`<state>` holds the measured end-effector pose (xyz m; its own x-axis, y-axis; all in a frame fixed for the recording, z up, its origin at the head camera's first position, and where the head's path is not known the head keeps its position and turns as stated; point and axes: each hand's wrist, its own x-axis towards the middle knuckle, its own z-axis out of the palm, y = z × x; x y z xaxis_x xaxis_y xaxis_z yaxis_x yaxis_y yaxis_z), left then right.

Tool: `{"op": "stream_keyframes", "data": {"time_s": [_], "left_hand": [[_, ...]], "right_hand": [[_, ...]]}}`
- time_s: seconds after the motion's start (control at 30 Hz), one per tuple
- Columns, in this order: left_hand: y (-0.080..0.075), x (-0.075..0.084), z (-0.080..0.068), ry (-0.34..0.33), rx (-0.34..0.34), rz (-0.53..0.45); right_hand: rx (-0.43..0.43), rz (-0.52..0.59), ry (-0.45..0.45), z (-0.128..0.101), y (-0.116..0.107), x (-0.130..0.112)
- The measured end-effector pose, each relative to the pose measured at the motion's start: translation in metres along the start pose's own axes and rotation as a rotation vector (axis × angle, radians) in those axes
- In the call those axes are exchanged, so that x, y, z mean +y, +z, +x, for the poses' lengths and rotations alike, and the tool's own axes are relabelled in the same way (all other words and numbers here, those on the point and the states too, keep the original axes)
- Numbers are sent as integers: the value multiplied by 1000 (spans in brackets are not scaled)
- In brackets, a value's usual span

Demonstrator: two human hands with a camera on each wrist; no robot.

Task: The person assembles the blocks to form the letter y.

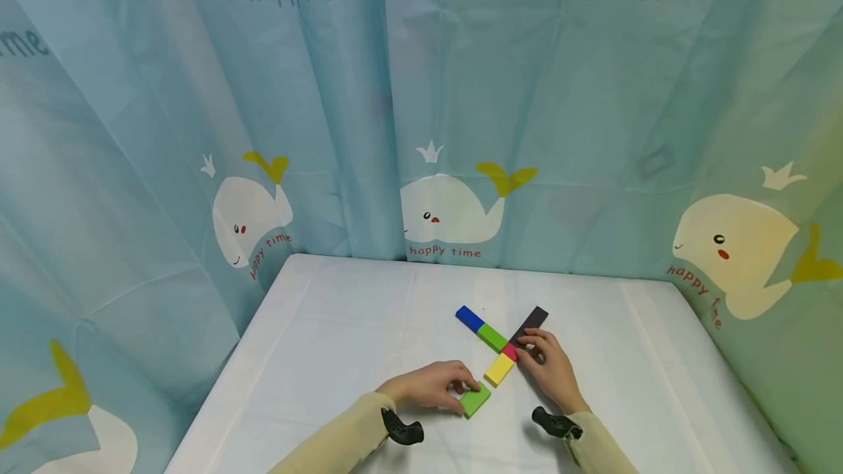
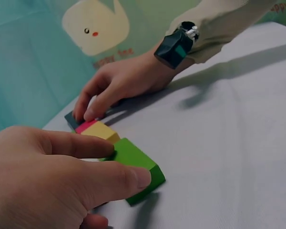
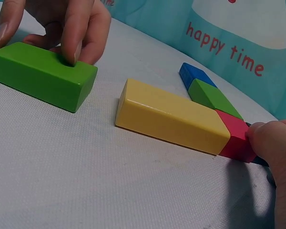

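My left hand (image 1: 437, 385) pinches a light green block (image 1: 476, 399) between thumb and fingers, low over the white table. A small gap separates that block from the near end of a yellow block (image 3: 167, 117). The yellow block touches a red block (image 3: 234, 136), and a black block (image 1: 530, 324) continues beyond it. From the red block a second green block (image 1: 492, 337) and a blue block (image 1: 470, 318) branch off to the far left. My right hand (image 1: 552, 371) has its thumb against the red block and curled fingers over the black block's near end, partly hiding both.
The white table (image 1: 316, 335) carries the joined blocks near its middle. A light blue curtain (image 1: 342, 108) with printed whales hangs behind and beside it. Black bands sit on both wrists, over beige sleeves (image 1: 342, 434).
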<state>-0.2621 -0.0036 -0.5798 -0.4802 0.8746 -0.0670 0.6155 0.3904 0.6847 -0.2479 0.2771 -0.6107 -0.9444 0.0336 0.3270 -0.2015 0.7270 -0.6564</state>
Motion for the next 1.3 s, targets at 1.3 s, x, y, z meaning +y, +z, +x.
{"op": "stream_keyframes", "data": {"time_s": [1.3], "left_hand": [[-2, 7, 9, -37, 29, 15]], "right_hand": [[-20, 1, 25, 1, -1, 0]]}}
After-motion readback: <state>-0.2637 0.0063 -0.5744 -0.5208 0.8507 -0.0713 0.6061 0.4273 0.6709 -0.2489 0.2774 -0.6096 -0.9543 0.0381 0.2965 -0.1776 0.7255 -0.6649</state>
